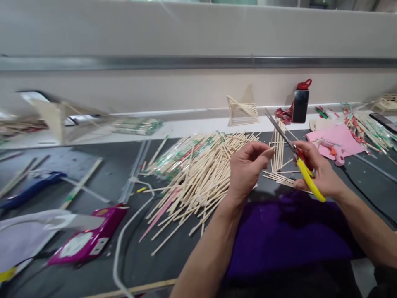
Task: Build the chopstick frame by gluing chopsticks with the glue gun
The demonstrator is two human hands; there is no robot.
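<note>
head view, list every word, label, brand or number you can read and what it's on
No text is readable.
Clear wrappers: green and red marks, too blurred to read.
Magenta box: pale patches, too blurred to tell if lettered.
Yellow-handled scissors: no lettering visible.

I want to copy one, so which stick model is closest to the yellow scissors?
The middle model, left of the red-topped bottle. The far left model and far right model sit farther from the yellow scissors.
</note>
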